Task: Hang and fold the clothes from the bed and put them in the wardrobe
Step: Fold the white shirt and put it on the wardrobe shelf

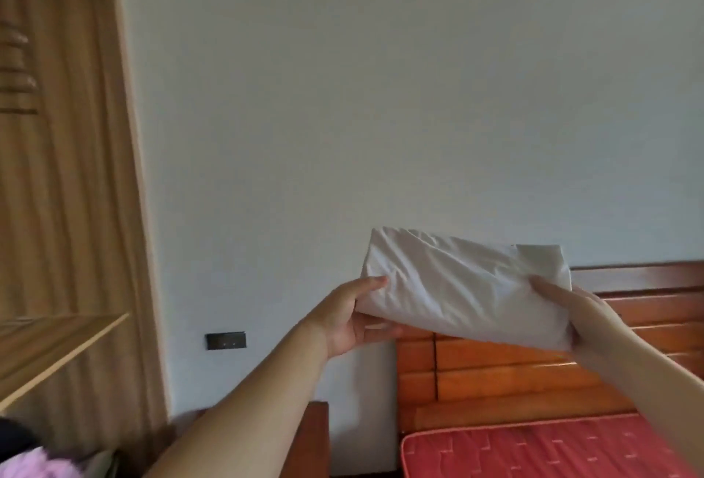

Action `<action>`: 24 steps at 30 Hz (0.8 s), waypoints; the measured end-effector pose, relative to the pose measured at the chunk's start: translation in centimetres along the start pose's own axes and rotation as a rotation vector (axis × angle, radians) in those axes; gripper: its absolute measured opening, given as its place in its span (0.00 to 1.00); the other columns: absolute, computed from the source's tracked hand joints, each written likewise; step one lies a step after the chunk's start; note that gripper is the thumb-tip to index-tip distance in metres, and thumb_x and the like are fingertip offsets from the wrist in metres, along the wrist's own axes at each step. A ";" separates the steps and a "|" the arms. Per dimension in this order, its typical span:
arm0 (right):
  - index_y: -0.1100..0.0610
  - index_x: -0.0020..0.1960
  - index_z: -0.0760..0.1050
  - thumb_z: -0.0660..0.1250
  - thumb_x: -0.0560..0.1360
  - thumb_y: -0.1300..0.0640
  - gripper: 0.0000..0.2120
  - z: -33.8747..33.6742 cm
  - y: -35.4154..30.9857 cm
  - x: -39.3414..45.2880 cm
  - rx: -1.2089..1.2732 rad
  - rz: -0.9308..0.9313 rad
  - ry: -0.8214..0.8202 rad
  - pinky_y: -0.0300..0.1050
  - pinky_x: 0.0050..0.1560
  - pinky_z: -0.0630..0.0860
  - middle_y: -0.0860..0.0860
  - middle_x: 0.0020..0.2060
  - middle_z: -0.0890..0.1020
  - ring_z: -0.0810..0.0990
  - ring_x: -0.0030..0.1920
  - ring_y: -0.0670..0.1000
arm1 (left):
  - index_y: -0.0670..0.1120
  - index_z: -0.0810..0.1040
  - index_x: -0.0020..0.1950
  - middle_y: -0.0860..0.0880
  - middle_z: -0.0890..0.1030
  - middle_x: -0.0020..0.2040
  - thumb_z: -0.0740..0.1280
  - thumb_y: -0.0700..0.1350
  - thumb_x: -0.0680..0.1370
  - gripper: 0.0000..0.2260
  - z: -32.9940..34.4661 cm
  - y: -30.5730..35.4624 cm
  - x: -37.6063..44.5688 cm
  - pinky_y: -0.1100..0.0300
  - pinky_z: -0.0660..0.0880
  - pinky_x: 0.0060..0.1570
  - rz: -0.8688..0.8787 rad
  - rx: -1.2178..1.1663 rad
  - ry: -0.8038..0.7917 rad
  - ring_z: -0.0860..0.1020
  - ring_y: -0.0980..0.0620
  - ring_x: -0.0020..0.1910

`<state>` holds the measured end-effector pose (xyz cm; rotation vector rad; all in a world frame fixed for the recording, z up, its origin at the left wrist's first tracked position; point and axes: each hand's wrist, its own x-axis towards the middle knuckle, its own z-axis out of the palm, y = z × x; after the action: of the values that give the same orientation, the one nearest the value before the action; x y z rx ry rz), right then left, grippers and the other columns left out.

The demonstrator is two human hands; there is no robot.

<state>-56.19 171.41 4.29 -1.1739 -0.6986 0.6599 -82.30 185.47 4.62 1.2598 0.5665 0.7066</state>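
Two bare hands hold a folded white cloth garment (466, 289) up in the air before the pale wall (381, 96) — the left hand (352, 315) grasps its left end, thumb on top and fingers beneath, and the right hand (567, 315) grasps its right end. It hangs above the orange-brown wooden headboard (495, 374) and red patterned mattress (533, 451) — the light wooden wardrobe (57, 211) stands open at far left.

Lighting: soft, even daylight, moderately dim; source not visible. Wall (381, 96) flat grey-white, without glare. Shadows: faint, beneath the folded white cloth (464, 287). Blur: wardrobe (57, 173) at left streaked and smeared; pink bundle (38, 466) in the lower left corner unfocused. Distortion: wide-angle bending of the wardrobe's edge.
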 end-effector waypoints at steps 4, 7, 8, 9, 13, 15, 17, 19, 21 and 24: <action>0.60 0.53 0.79 0.70 0.75 0.57 0.09 9.6 3.7 2.0 -0.047 0.053 -0.118 0.51 0.47 0.79 0.57 0.45 0.85 0.83 0.48 0.57 | 0.47 0.80 0.56 0.46 0.86 0.48 0.73 0.56 0.71 0.19 -9.0 1.1 -1.8 0.51 0.81 0.45 -0.140 0.107 0.201 0.84 0.48 0.46; 0.53 0.49 0.79 0.67 0.78 0.51 0.06 15.2 7.1 3.4 -0.077 0.076 -0.213 0.49 0.48 0.78 0.53 0.45 0.86 0.83 0.48 0.55 | 0.47 0.79 0.60 0.45 0.85 0.52 0.73 0.53 0.74 0.17 -13.8 0.7 -2.0 0.56 0.81 0.37 -0.105 0.098 0.418 0.84 0.47 0.48; 0.52 0.49 0.79 0.66 0.78 0.49 0.07 16.7 8.2 3.8 -0.089 0.093 -0.247 0.49 0.47 0.78 0.52 0.45 0.85 0.83 0.48 0.54 | 0.48 0.79 0.60 0.46 0.85 0.52 0.72 0.53 0.75 0.17 -15.0 0.3 -2.1 0.57 0.80 0.36 -0.082 0.084 0.476 0.83 0.47 0.48; 0.52 0.49 0.79 0.65 0.79 0.48 0.09 18.2 9.2 4.1 -0.093 0.108 -0.277 0.48 0.45 0.78 0.52 0.44 0.85 0.83 0.46 0.54 | 0.49 0.79 0.60 0.46 0.84 0.53 0.71 0.53 0.75 0.16 -16.1 -0.1 -2.3 0.58 0.80 0.35 -0.062 0.075 0.524 0.83 0.47 0.49; 0.55 0.48 0.80 0.68 0.77 0.46 0.12 22.8 12.8 6.4 -0.214 0.046 -0.302 0.53 0.49 0.81 0.52 0.41 0.86 0.85 0.43 0.55 | 0.54 0.77 0.57 0.49 0.83 0.54 0.68 0.58 0.77 0.13 -19.4 -1.3 -2.4 0.60 0.79 0.33 0.032 0.104 0.695 0.83 0.48 0.49; 0.57 0.48 0.80 0.69 0.75 0.44 0.15 24.5 13.9 7.8 -0.240 0.036 -0.318 0.54 0.49 0.81 0.54 0.42 0.85 0.84 0.43 0.56 | 0.55 0.76 0.51 0.51 0.82 0.51 0.65 0.59 0.78 0.09 -20.1 -1.6 -2.1 0.61 0.78 0.31 0.074 0.126 0.785 0.82 0.50 0.47; 0.60 0.48 0.79 0.67 0.76 0.45 0.16 25.9 14.6 8.7 -0.253 0.013 -0.329 0.47 0.42 0.77 0.56 0.42 0.83 0.81 0.41 0.55 | 0.53 0.75 0.50 0.52 0.81 0.48 0.64 0.59 0.79 0.10 -20.6 -1.8 -1.4 0.60 0.78 0.31 0.116 0.152 0.884 0.82 0.51 0.45; 0.63 0.48 0.77 0.66 0.78 0.48 0.16 26.9 14.9 9.9 -0.232 -0.012 -0.350 0.45 0.37 0.71 0.55 0.40 0.79 0.77 0.39 0.54 | 0.50 0.74 0.54 0.51 0.79 0.48 0.65 0.58 0.79 0.13 -20.9 -2.1 -0.8 0.58 0.79 0.33 0.146 0.178 0.970 0.81 0.50 0.46; 0.64 0.46 0.74 0.65 0.79 0.50 0.16 27.9 15.2 11.3 -0.235 -0.020 -0.414 0.46 0.34 0.68 0.55 0.37 0.75 0.73 0.36 0.54 | 0.47 0.74 0.58 0.50 0.79 0.50 0.65 0.58 0.79 0.16 -20.9 -2.3 -0.5 0.56 0.81 0.36 0.139 0.191 1.072 0.80 0.50 0.47; 0.65 0.43 0.71 0.64 0.79 0.51 0.16 30.9 16.3 12.3 -0.224 0.001 -0.506 0.47 0.34 0.64 0.55 0.36 0.71 0.68 0.35 0.54 | 0.47 0.76 0.59 0.48 0.79 0.52 0.64 0.55 0.79 0.15 -22.3 -2.5 -1.5 0.62 0.78 0.30 0.152 0.238 1.206 0.79 0.51 0.46</action>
<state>-74.19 203.10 -2.45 -1.2202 -1.2228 0.9098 -99.07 198.46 -2.75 0.9863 1.5709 1.5622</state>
